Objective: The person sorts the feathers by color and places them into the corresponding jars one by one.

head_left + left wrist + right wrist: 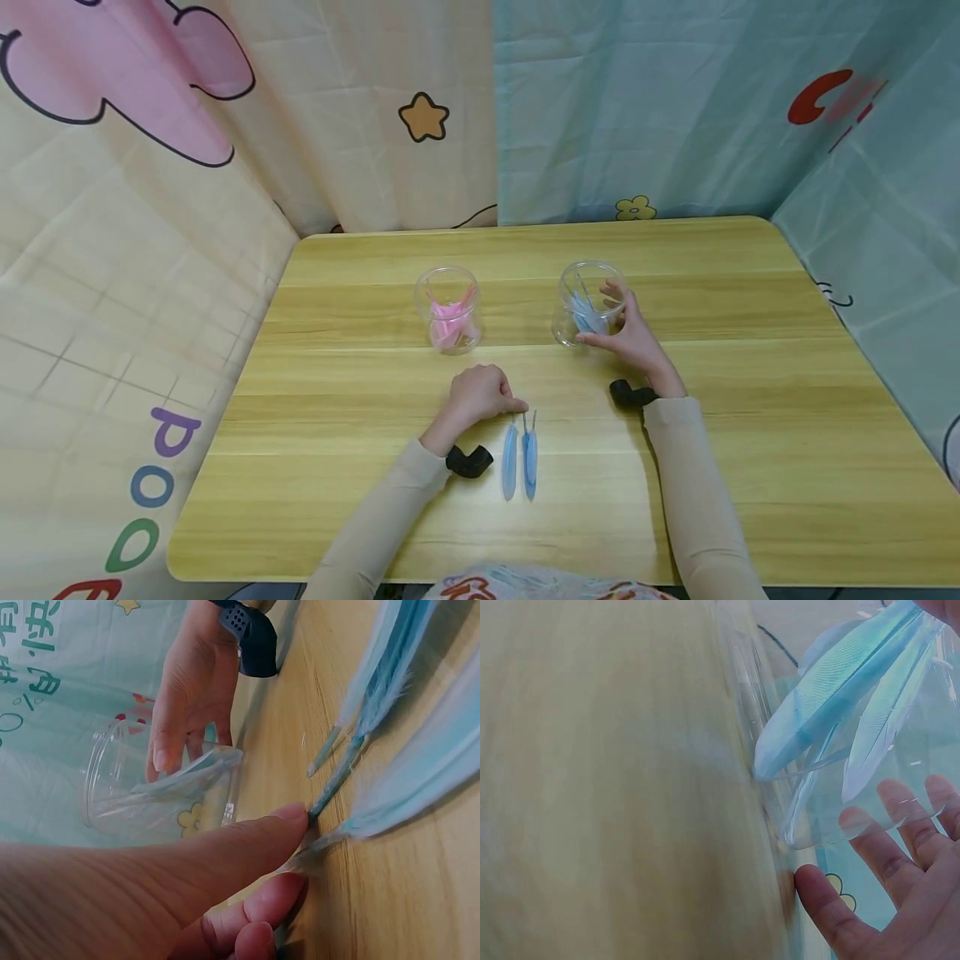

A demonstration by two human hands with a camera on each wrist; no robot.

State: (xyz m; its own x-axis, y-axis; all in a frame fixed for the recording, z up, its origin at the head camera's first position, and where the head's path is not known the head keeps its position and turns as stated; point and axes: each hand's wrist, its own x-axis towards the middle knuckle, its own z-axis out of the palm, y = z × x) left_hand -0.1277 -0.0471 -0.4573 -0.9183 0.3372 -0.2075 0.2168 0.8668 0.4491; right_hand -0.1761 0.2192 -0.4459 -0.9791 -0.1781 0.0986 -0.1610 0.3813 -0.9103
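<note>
Three light blue feathers lie on the table in front of my left hand (pixel 480 393), their quills pointing away from me. One blue feather (pixel 509 462) lies apart on the left; the other two overlap in a blue pair (pixel 530 462). My left thumb and forefinger pinch the bare quill (pixel 319 844) of a feather near its end. At the back right, my right hand (pixel 636 340) grips a clear jar (pixel 560 321) with thumb and fingers spread around its side. Several blue feathers (pixel 832 690) lean inside this jar, which stands upright on the table.
A second clear jar (pixel 476 332), holding pink feathers (pixel 448 323), stands left of the first. The wooden table (pixel 787 417) has printed curtains (pixel 645 108) behind it and at both sides. Each wrist wears a black camera mount (pixel 469 461).
</note>
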